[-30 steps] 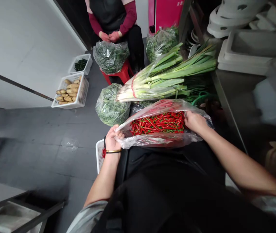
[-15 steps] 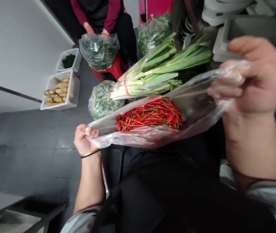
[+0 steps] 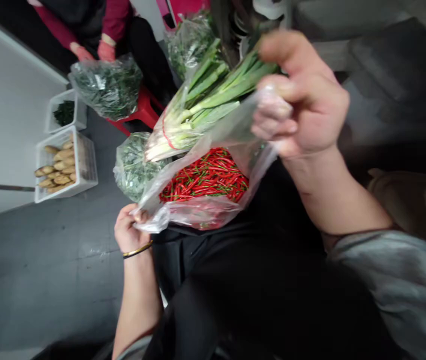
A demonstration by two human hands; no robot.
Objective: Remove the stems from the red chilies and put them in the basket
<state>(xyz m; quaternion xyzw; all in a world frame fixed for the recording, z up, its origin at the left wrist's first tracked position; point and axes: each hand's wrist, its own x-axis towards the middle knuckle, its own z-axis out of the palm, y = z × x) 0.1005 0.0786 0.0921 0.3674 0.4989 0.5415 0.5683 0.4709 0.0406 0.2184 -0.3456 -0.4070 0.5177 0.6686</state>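
You're holding the clear bag (image 3: pixel 213 150) of red chilies (image 3: pixel 205 180) open, left hand (image 3: pixel 130 232) pinching its near-left edge, right hand (image 3: pixel 303 100) gripping the raised far-right edge, so next you probably need one hand free to reach in.

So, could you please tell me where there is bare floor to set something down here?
The grey floor is bare left of the left hand, below the white crate. Ahead it is crowded: chilli bag, leeks, bagged greens.
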